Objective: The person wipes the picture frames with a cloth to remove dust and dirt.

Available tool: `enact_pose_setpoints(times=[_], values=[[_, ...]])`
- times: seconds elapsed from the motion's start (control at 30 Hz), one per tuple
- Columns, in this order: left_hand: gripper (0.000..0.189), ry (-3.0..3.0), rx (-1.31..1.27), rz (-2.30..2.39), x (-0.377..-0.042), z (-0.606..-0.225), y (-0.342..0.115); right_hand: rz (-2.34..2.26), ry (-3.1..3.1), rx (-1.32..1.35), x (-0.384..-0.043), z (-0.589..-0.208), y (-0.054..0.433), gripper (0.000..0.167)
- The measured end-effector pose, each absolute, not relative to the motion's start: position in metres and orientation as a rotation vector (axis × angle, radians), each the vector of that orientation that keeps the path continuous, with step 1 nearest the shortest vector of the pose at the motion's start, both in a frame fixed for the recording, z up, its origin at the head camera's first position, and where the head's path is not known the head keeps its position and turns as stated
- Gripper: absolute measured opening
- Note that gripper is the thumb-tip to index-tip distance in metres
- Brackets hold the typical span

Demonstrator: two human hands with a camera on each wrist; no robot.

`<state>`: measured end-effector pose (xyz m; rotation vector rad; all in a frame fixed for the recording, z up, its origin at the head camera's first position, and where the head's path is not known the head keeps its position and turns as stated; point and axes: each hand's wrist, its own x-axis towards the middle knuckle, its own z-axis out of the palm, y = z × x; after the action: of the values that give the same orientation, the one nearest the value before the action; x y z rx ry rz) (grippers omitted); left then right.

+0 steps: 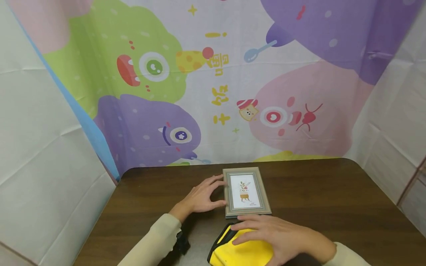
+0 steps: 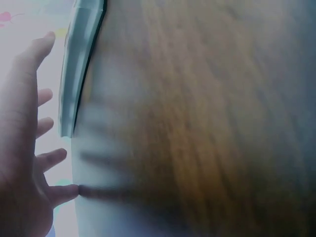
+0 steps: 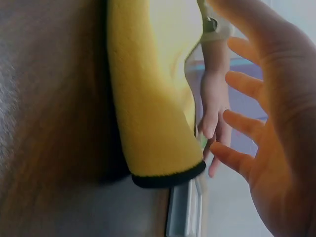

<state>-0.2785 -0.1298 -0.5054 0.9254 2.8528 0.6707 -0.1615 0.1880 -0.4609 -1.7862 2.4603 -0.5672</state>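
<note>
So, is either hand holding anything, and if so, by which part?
Nothing is held: the left hand is beside the grey-beige rectangular picture frame, the right hand over the yellow black-edged cloth, neither gripping.

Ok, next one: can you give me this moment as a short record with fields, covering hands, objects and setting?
Left hand: left hand, fingers spread at the frame's left edge; contact unclear
Right hand: right hand, fingers spread above the cloth, not gripping it
Object 1: picture frame, lying face up
Object 2: yellow cloth with black edging, nearer the person than the frame
Surface: dark wooden table
Background: backdrop printed with cartoon creatures
</note>
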Motion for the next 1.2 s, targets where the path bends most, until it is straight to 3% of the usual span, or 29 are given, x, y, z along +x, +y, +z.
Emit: enact_pose_setpoints(times=[0.8,1.2], values=[[0.083,2.834,0.894,0.523,-0.283,-0.497,-0.127,-0.241,2.372,-1.929,-0.159,-0.472,0.17,0.047],[0.085,2.83,0.876,0.513,-0.284,-0.496,-0.125,-0.404,2.313,-1.941,-0.159,-0.474,0.159,0.03]])
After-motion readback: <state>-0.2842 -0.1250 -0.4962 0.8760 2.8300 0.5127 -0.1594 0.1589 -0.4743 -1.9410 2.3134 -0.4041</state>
